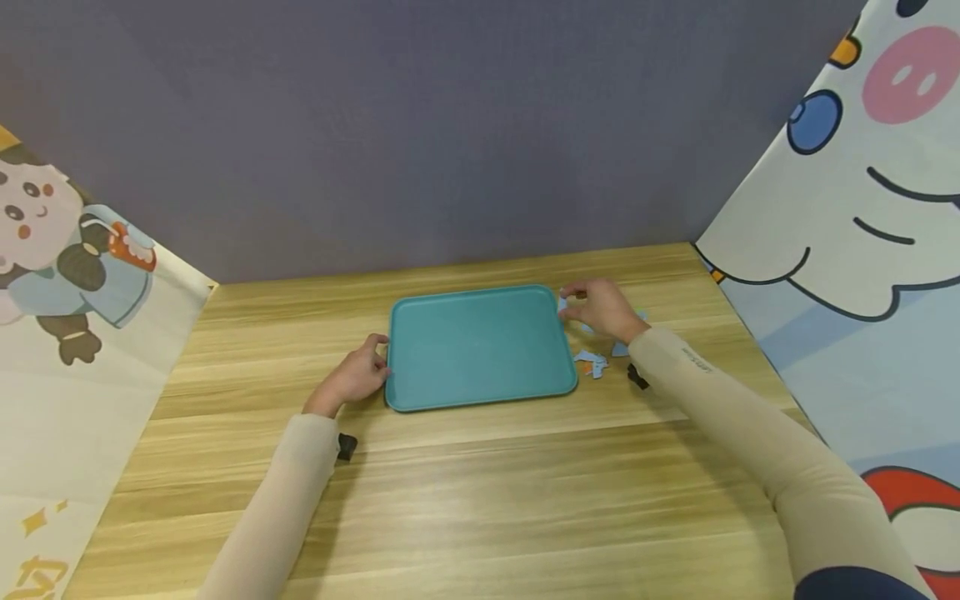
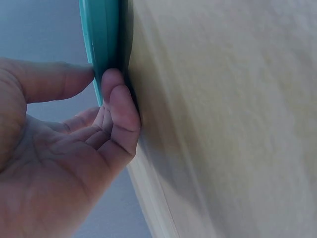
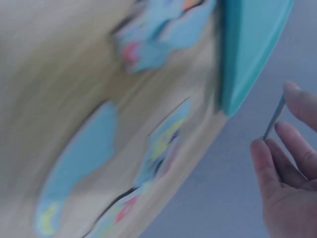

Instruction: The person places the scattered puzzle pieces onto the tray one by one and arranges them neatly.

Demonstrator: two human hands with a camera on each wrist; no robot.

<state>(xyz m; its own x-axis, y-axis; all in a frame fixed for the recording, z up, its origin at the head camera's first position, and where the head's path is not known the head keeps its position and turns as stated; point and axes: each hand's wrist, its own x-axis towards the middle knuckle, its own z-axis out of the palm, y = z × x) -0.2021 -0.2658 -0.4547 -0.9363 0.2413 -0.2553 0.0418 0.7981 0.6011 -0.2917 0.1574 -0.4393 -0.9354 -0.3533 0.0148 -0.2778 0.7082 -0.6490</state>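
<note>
A grey partition (image 1: 450, 150) stood behind the wood-grain tabletop (image 1: 487, 500). The left hand (image 1: 360, 373) gripped the left rim of the teal tray (image 1: 480, 350) with thumb and curled fingers; the right hand (image 1: 602, 308) pinched a thin blue piece (image 3: 275, 118) near the tray's far right corner. Printed cutouts (image 1: 591, 363) lay right of the tray. Steadying the rim and pinching lightly by the edges probably suited so thin a piece.

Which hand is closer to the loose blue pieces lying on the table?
The right hand: it is close beside the loose blue pieces, pinching another piece; the left hand is across the tray, at its left edge.
</note>
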